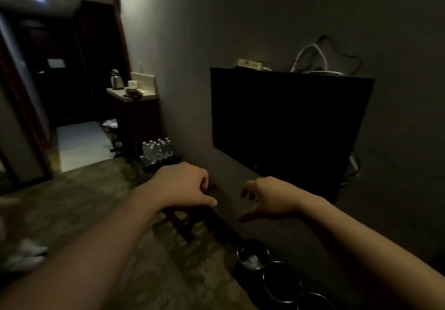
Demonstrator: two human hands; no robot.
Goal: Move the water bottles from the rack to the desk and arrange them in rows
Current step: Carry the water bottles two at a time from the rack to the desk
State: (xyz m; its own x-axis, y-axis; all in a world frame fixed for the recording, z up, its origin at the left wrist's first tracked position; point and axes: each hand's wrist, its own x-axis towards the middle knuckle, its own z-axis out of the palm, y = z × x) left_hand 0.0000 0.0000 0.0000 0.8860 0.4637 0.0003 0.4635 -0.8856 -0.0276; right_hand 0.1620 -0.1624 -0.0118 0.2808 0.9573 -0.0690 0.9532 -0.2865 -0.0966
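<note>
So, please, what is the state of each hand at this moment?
Left hand: fingers loosely curled, holding nothing, so open.
Right hand: fingers and thumb spread in a loose curve, holding nothing, so open.

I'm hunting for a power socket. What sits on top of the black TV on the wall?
Above the TV a white cable and a dark cable loop up beside a small label. Any socket behind the screen is hidden.
</note>
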